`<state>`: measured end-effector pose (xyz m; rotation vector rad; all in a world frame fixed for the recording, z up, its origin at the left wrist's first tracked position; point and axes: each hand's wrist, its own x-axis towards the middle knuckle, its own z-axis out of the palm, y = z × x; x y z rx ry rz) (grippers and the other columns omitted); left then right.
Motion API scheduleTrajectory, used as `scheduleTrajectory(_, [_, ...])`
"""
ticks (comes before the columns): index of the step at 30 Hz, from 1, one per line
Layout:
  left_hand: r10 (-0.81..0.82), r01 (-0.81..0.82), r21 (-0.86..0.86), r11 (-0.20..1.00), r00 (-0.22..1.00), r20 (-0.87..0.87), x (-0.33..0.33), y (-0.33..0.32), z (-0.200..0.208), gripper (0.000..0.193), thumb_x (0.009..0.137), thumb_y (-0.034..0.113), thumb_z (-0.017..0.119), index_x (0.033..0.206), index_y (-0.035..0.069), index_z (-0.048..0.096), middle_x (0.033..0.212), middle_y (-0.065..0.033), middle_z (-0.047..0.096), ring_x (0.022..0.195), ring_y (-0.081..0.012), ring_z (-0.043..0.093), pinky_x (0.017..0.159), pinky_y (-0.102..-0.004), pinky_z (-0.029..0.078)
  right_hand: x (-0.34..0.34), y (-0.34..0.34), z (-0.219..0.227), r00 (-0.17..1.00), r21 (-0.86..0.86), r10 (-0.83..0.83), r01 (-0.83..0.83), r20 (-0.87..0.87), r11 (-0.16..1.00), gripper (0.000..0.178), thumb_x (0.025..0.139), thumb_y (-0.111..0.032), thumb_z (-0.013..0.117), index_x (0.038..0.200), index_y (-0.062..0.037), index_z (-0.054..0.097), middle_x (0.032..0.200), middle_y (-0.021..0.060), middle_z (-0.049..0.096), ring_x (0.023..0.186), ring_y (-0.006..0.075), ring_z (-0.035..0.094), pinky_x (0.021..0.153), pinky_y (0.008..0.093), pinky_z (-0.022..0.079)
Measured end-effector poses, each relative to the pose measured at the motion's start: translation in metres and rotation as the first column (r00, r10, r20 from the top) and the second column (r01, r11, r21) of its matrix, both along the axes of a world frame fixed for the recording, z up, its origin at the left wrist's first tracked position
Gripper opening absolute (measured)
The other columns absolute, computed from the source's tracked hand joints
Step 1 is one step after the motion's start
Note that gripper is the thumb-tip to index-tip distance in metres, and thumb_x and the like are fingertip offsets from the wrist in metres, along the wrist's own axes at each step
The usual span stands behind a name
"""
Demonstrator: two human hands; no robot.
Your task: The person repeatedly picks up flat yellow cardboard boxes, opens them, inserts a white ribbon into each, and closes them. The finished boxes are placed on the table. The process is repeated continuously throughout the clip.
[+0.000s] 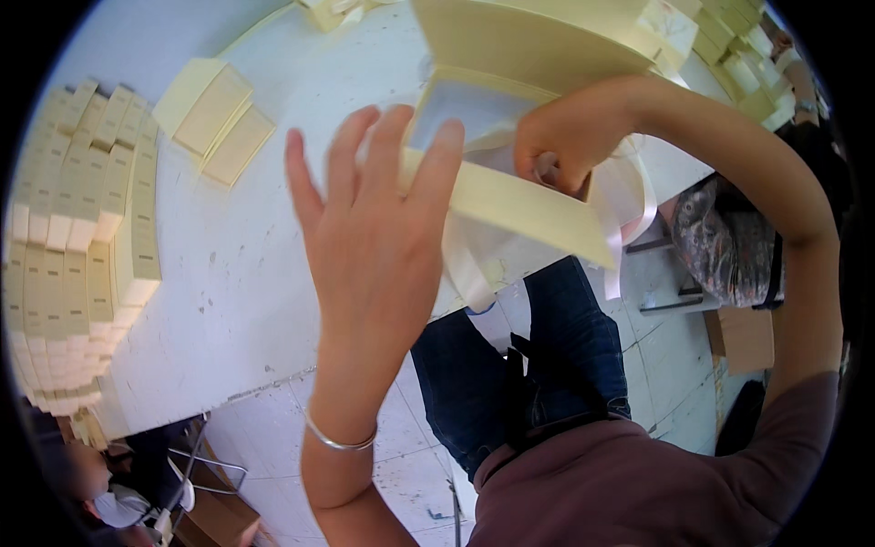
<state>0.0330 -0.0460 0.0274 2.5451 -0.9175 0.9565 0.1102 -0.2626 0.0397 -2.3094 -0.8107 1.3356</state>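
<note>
Nearest to us, the left hand (378, 237) is raised with its fingers spread, holding nothing, in front of the left end of a cream box (524, 210); we cannot tell whether its fingers touch the box. The box is at the near edge of the white table (237, 301), just beyond our jeans (565, 337), and stands open. Inside its right end, the right hand (583, 137) is curled into a fist with the knuckles downward; something pale shows at its fingers, but we cannot tell whether it is gripped. We judge this to be work within that corner, so we would do well to press with the knuckles evenly and low, and to brace the near wall from outside with a flat left palm, since thin card probably bends easily. A white ribbon (468, 269) hangs over the near side, and we should keep it clear of our fingers so that it does not crease. Behind, the lid (519, 41) stands up, and we ought not to lean the right wrist on its fold. Farther off, two small boxes (214, 118) lie side by side on the left, and beyond them rise the stacked boxes (77, 237), well apart from our hands.
</note>
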Motion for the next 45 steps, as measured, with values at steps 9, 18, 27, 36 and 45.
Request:
scheduleTrajectory(9, [0.128,-0.211,-0.338,0.917,0.96,-0.25,-0.039,-0.058,-0.082,0.02,0.069,0.018,0.067,0.086,0.01,0.063,0.085,-0.001,0.054,0.081,-0.0197,0.047,0.077,-0.0386,0.03,-0.013,-0.008,-0.014,0.981,0.125,-0.19,0.194,-0.042,0.973,0.018,0.072,0.003,0.06,0.09,0.0046,0.063,0.081,0.003,0.063,0.074,0.0075,0.055,0.064,0.0221,0.048])
scheduleTrajectory(18, [0.041,-0.129,-0.375,0.918,0.971,-0.234,-0.055,-0.044,-0.077,0.012,0.065,0.01,0.064,0.077,0.01,0.059,0.079,-0.0027,0.053,0.081,-0.0221,0.049,0.079,-0.0404,0.03,-0.012,-0.016,-0.004,0.951,0.289,-0.286,0.307,-0.113,0.907,0.036,0.076,-0.009,0.065,0.111,-0.0027,0.056,0.095,0.0064,0.061,0.086,0.0132,0.057,0.079,0.0247,0.045])
scheduleTrajectory(27, [0.062,-0.399,-0.33,0.856,0.712,-0.7,-0.195,0.055,-0.155,0.008,0.066,0.007,0.064,0.067,0.007,0.056,0.069,-0.0086,0.054,0.067,-0.0274,0.052,0.063,-0.0363,0.035,-0.064,-0.019,0.041,0.751,0.945,-0.647,0.105,0.129,0.31,0.017,0.089,-0.008,0.051,0.102,0.0006,0.059,0.089,0.0076,0.061,0.081,0.0141,0.058,0.076,0.0276,0.047])
scheduleTrajectory(36, [-0.194,-0.262,-0.293,0.92,0.346,-0.918,-0.147,0.074,-0.098,0.021,0.08,0.017,0.066,0.095,0.002,0.062,0.091,-0.0115,0.062,0.081,-0.0237,0.059,0.073,-0.0293,0.046,-0.166,-0.008,-0.067,0.108,0.172,-0.139,-0.405,0.984,0.898,0.043,0.075,-0.013,0.056,0.118,-0.0191,0.051,0.117,0.0098,0.053,0.082,0.0203,0.058,0.069,0.0333,0.048])
scheduleTrajectory(45, [-0.374,-0.083,-0.632,0.77,0.744,-0.553,0.034,0.017,-0.041,0.076,0.07,-0.001,0.07,0.133,0.006,0.03,0.141,-0.0147,0.015,0.111,-0.0247,0.048,0.081,-0.0315,0.05,-0.072,-0.011,-0.06,-0.029,-0.366,0.389,-0.41,0.921,0.835,0.015,0.071,-0.016,0.054,0.085,-0.0136,0.057,0.093,0.0032,0.057,0.099,0.0204,0.055,0.088,0.0361,0.044])
